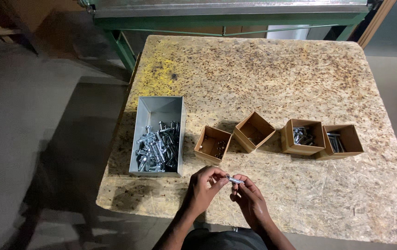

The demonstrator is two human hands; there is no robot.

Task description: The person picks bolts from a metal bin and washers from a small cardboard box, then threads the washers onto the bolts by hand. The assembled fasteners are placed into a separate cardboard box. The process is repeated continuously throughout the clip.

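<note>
A chipboard table [263,69] carries a grey metal tray [154,107] and four small cardboard boxes [254,132].

A chipboard table [272,78] carries a grey metal tray [157,111] of loose bolts at the left. Four small cardboard boxes [254,132] sit in a row to its right. A green machine frame [226,21] stands beyond the far edge.

Person, head view: two bare forearms, no sleeves visible; left hand [204,188] and right hand [250,200] ungloved, without rings or watch; dark grey garment at waist.
</note>
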